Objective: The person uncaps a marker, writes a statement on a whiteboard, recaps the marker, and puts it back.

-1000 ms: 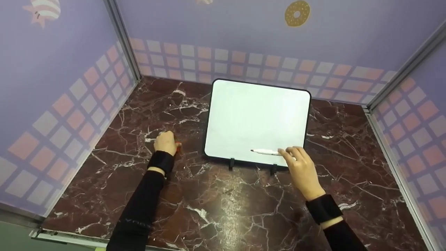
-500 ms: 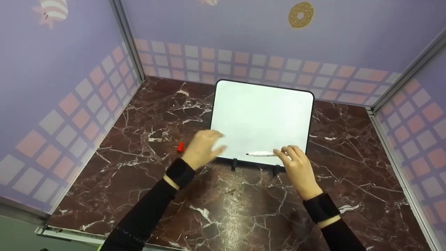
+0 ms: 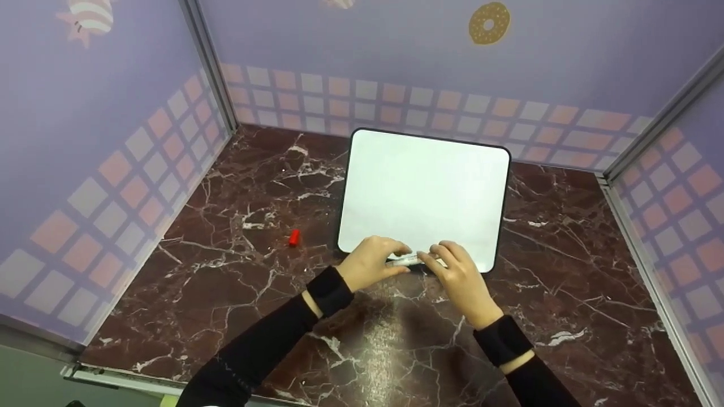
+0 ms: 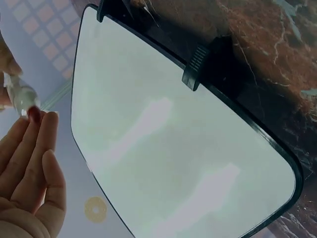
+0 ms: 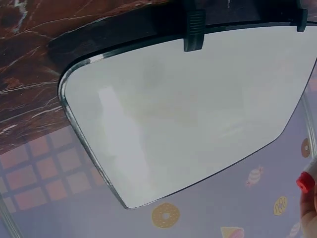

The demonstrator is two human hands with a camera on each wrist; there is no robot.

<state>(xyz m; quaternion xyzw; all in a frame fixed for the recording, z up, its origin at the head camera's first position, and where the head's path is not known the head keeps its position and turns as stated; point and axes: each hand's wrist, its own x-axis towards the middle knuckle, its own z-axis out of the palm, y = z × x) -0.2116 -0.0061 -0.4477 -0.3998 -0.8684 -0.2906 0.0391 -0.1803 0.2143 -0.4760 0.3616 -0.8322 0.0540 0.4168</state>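
A white marker [image 3: 408,260] lies between my two hands, just in front of the whiteboard's lower edge. My right hand [image 3: 461,277] holds its body between thumb and fingers; its red end [image 5: 305,182] shows at the right wrist view's edge. Around the marker's uncapped tip comes my left hand [image 3: 370,263]. In the left wrist view its fingers [image 4: 29,153] are nearly straight at the dark red tip [image 4: 34,114], and the thumb stands apart. Whether they press on the tip is hard to tell. The red cap [image 3: 294,237] stands or lies on the table to the left.
A whiteboard [image 3: 427,192] with a black frame leans back on black stand clips [image 4: 198,64], its surface unmarked. The marbled table [image 3: 226,305] is bounded by patterned panels [image 3: 362,62] on the left, back and right.
My left hand has left the red cap on the table and moved right to the marker's tip. My right hand has shifted left and slightly nearer with the marker.
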